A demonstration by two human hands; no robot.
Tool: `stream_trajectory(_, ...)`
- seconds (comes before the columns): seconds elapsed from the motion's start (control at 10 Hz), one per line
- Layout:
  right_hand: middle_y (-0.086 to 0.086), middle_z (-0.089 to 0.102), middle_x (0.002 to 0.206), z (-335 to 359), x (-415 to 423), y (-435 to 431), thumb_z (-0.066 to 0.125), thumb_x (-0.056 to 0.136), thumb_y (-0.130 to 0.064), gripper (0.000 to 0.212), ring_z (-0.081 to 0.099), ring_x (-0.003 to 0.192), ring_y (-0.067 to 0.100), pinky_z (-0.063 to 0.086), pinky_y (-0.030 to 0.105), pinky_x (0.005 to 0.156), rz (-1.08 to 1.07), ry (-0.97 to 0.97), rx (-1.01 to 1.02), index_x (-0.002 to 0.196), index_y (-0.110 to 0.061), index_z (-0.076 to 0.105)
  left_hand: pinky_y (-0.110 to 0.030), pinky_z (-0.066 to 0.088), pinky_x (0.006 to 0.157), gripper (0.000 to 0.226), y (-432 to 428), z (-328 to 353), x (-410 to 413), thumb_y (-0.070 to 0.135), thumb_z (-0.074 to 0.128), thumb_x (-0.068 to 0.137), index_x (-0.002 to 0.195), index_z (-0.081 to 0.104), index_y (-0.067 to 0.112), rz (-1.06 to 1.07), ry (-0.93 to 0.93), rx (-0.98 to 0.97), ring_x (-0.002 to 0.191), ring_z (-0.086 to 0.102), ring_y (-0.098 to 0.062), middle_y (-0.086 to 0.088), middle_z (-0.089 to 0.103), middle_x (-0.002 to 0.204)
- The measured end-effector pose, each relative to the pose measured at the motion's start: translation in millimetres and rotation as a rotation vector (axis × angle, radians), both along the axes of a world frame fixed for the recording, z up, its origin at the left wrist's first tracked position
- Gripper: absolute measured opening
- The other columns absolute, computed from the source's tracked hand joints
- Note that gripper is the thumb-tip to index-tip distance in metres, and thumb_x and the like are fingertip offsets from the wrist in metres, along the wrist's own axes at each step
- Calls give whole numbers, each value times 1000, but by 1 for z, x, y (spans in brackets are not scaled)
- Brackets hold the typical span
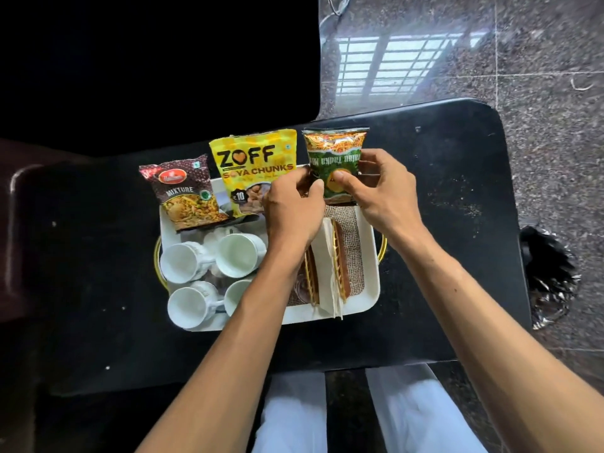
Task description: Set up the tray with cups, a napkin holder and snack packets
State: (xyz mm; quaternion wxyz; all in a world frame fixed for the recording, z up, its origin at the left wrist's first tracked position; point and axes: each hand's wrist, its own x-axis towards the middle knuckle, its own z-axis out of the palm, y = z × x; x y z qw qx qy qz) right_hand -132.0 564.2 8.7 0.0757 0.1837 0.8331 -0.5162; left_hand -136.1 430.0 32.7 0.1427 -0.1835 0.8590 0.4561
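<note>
A white tray [371, 256] with gold handles lies on a black table. Several white cups [240, 255] stand in its left half. A wooden napkin holder [340, 263] with white napkins lies in its right half on burlap. A brown mixture packet [188, 194] and a yellow soya chunks packet [255, 165] lean at the tray's far edge. To their right stands a green snack packet [335, 158], which my left hand [291, 207] and my right hand [382, 188] both grip by its lower sides.
The black table [457, 197] ends close to the tray's right side, with speckled stone floor beyond. A crumpled black bag [549, 276] lies on the floor at the right. My white-trousered legs show below the table's near edge.
</note>
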Motion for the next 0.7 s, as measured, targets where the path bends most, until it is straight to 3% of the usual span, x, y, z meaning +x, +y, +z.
stream_trajectory(0.1,-5,72,118,-7,-1,-6,76,85,-40,47,65,102,4,49,13,85,-1,-11,66,124,-19,64,-35,53,89,22,-3,-6,-5,14,61,95,113,72,8,5,-82,25,91,63,-19,13,63,87)
stream_trajectory(0.2,-4,71,120,-11,-4,-10,76,86,-37,47,64,101,4,50,13,85,-1,-33,95,126,-17,63,-32,53,77,17,-7,-12,-8,17,60,94,104,74,14,-68,-145,27,86,68,-23,1,76,92)
stream_trajectory(0.3,-1,71,119,-13,-6,-13,75,87,-37,47,66,103,8,55,26,93,4,-48,134,127,-14,63,-25,45,67,8,-9,-15,-11,20,61,94,93,69,19,-72,-171,46,80,62,-17,-2,76,95)
stream_trajectory(0.4,1,72,118,-14,-7,-15,75,87,-37,47,68,102,10,57,29,93,-2,-60,154,126,-13,64,-18,40,64,19,-11,-21,-14,20,62,95,80,59,31,-68,-189,80,75,57,-8,7,70,86)
stream_trajectory(0.5,2,71,119,-12,-6,-14,76,87,-35,47,68,103,11,57,32,93,-8,-66,164,126,-12,63,-16,41,68,14,-11,-19,-12,20,62,96,104,72,25,-52,-198,85,85,60,-10,23,58,82)
stream_trajectory(0.6,4,70,119,-11,-3,-9,75,87,-33,47,67,101,12,56,24,88,-9,-52,183,127,-11,62,-26,46,98,50,-12,-17,-11,23,61,98,145,53,12,-42,-232,73,129,59,-23,1,66,137)
stream_trajectory(0.7,3,70,117,-4,3,-4,74,89,-31,42,66,100,12,52,15,82,-45,-5,194,125,-11,63,-20,38,99,53,-15,-12,-5,24,60,99,150,48,13,-33,-185,73,135,56,-17,-3,57,151)
